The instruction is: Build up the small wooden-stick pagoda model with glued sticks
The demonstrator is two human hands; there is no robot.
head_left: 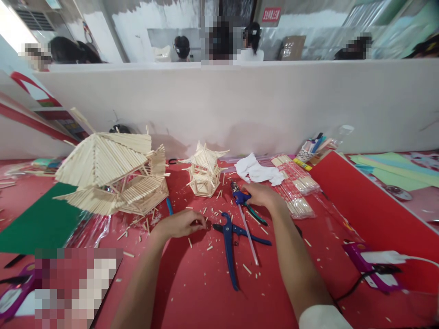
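Observation:
My left hand [183, 224] rests on the red table [192, 288] with its fingers pinched together near small wood bits; what they hold is too small to name. My right hand [262, 195] lies over the blue glue gun [240, 197], fingers curled on its handle, a white glue stick [249, 240] trailing toward me. Blue-handled cutters [229, 244] lie open between my hands. A small stick pavilion [205, 171] stands just beyond, and a large stick-built pavilion [111, 173] stands to the left.
Bundles of wrapped sticks [297, 187] and a white cloth [255, 171] lie at the right rear. A green sheet [43, 221], a raised red board [363, 205], a purple device with a cable [372, 269] and a cup of pens [313, 148] surround the spot. People sit beyond the white partition [240, 98].

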